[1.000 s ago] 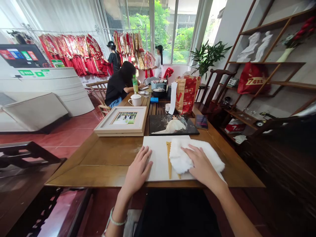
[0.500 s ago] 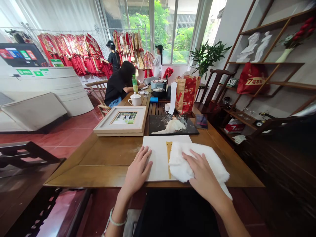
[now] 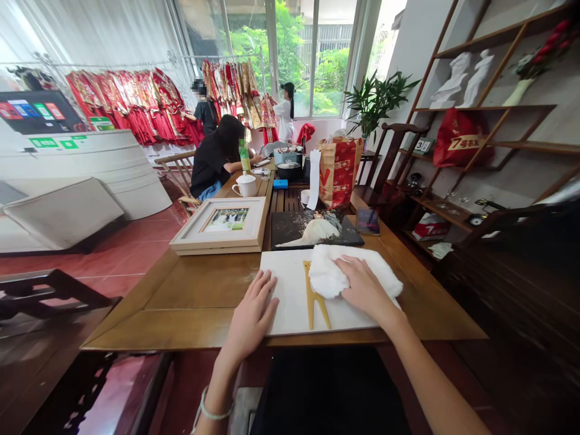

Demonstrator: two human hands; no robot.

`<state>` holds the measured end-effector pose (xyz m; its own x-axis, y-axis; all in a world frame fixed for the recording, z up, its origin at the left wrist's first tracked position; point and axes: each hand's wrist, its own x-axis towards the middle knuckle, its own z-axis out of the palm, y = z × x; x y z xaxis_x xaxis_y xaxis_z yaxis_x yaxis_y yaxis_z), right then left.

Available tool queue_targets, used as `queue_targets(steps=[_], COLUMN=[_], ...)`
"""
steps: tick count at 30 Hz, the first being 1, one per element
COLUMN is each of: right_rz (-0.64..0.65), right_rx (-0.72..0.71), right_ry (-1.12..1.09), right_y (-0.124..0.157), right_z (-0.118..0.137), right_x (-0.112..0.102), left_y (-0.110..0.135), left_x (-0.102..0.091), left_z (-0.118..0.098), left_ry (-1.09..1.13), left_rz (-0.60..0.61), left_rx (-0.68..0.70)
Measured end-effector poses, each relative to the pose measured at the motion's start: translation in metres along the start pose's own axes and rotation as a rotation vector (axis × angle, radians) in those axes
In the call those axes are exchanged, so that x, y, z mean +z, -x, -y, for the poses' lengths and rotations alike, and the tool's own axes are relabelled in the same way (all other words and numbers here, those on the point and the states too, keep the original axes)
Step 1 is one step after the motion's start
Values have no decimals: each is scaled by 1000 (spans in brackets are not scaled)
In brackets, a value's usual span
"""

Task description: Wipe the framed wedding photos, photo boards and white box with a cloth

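My left hand (image 3: 254,315) lies flat with its fingers spread on the left edge of a white board (image 3: 290,296). Under my right hand (image 3: 364,289) is a fluffy white towel (image 3: 326,273), bunched in the fingers and pressed on the board's upper right part. A yellow, two-legged piece (image 3: 310,296), shaped like a narrow upside-down V, rests on the board between my hands. Its top is close beside the towel. Just beyond the board lies a dark photo panel (image 3: 312,231) showing a white gown. To its left is a pale wooden picture frame (image 3: 265,226).
On the wooden table (image 3: 190,302) stand a white lidded mug (image 3: 246,185), a small blue box (image 3: 280,183), a red-and-brown paper bag (image 3: 339,175) and a small dark card (image 3: 368,221). A person in black (image 3: 215,160) sits at the far left side. Shelves (image 3: 480,109) rise at right.
My right hand has slid the towel up and away from me, uncovering the second leg of the yellow piece. My left hand has stayed on the board's edge.
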<state>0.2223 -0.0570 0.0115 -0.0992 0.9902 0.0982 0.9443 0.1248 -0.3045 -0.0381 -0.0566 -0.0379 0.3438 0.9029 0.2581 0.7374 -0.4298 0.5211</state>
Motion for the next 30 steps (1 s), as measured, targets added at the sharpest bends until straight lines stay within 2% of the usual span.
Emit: queue_targets(steps=[3,5,9,13,16,19,26,28,30], right_rz=[-35,-48,-41,15,73,87,-28,-44,-48], right_rx=[32,45,11,-27,-32,-25,53,60,62], right_ry=[5,28,83,73,58,30,26,34,47], right_y=[-12,-5,39,90,99,77,-14,-22,-15], right_z=[3,9,22,25,21,16,9,11,16], right_x=[6,12,19,15,7,1,3,5,8], left_y=[0,0,0,-1,0,0,0,0,0], left_x=[0,0,1,1,1,0,0,0,-1], left_z=[0,0,-1,-1,-1,0,0,-1,-2], left_ry=[-1,-1,6,15,18,10,-1,1,1], left_rz=[1,1,-3,-6,-21,-31,-26,-25,-18], left_rx=[2,2,-4,-2,2,12,19,21,14])
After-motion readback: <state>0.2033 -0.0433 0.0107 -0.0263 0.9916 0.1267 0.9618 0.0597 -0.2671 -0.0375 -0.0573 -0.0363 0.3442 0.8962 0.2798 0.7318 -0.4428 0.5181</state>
